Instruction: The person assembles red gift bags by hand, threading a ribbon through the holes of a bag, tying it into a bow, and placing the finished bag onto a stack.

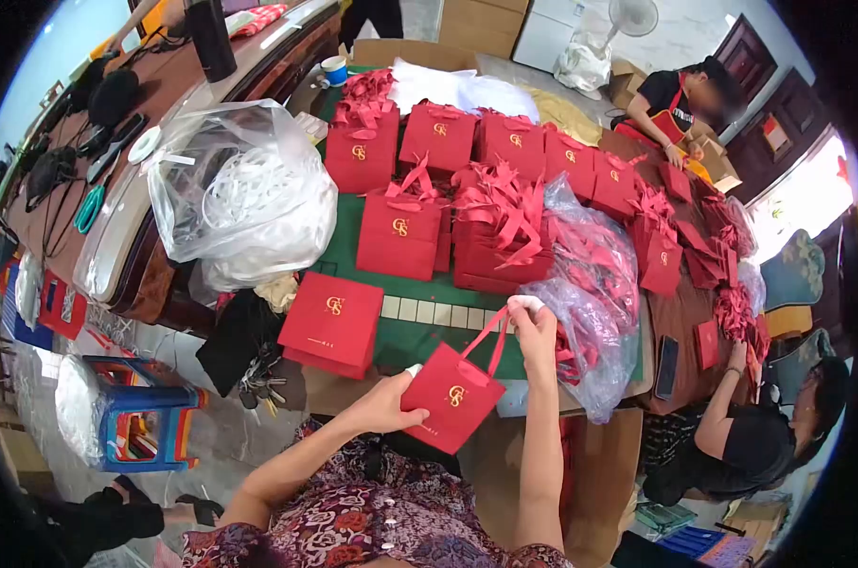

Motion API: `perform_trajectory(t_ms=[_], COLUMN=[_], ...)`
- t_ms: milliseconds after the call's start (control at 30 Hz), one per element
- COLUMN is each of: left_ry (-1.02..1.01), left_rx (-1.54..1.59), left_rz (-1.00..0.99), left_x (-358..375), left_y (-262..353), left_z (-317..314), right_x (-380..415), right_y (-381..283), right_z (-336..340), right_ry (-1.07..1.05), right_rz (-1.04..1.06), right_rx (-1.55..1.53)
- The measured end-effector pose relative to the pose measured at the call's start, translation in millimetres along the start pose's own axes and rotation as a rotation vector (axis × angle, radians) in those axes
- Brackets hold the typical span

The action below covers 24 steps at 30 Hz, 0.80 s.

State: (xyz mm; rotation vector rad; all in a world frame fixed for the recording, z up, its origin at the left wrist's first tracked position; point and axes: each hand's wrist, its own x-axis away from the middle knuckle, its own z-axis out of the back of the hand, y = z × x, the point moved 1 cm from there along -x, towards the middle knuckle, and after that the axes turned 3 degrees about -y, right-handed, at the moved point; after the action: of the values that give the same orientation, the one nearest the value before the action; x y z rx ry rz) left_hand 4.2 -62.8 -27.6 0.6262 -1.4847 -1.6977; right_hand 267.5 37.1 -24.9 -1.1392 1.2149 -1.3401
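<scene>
A small red paper gift bag (455, 402) with gold lettering hangs tilted in front of my body. My left hand (388, 402) grips its left side, thumb across the front. My right hand (533, 331) is closed on the ribbon handle (488, 343) and pulls it up taut; something white covers a fingertip. Left of them, another red gift bag (331, 322) lies at the table's near edge. Beyond stand upright bags with ribbon handles, among them a red bag (398, 237) and a dense bundle of bags (502, 232) with tangled ribbons.
A clear plastic sack of white cord (258, 194) sits at the left, a crumpled plastic bag (594, 284) at the right. One person (680, 109) works at the far right, another (760, 426) at the near right. A blue stool (150, 417) stands at the lower left.
</scene>
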Motion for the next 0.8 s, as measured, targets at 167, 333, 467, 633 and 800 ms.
perform_trajectory(t_ms=[167,333,467,633,800], left_ry=[0.043,0.086,0.241,0.309,0.252], left_rx=[0.111,0.074,0.088,-0.223,-0.596], left_rz=[-0.019,0.078,0.124,0.111,-0.019], left_x=[7.2,14.9,16.3,13.3,13.6], left_y=[-6.9,-13.9,-7.7,38.4,62.6], left_z=[1.6,7.6,13.4,20.9,5.0], right_x=[-4.6,1.7,43.7,74.9,77.8], right_y=[1.3,10.9,-26.2,-13.2,-15.8], right_z=[-6.5,-16.9,-30.9,-70.5,-90.0], right_ry=[-0.016,0.038,0.134,-0.063,-0.027], right_rz=[-0.038,0.076,0.177,0.183,0.083], right_rx=[0.028,0.189,0.481,0.147,0.06])
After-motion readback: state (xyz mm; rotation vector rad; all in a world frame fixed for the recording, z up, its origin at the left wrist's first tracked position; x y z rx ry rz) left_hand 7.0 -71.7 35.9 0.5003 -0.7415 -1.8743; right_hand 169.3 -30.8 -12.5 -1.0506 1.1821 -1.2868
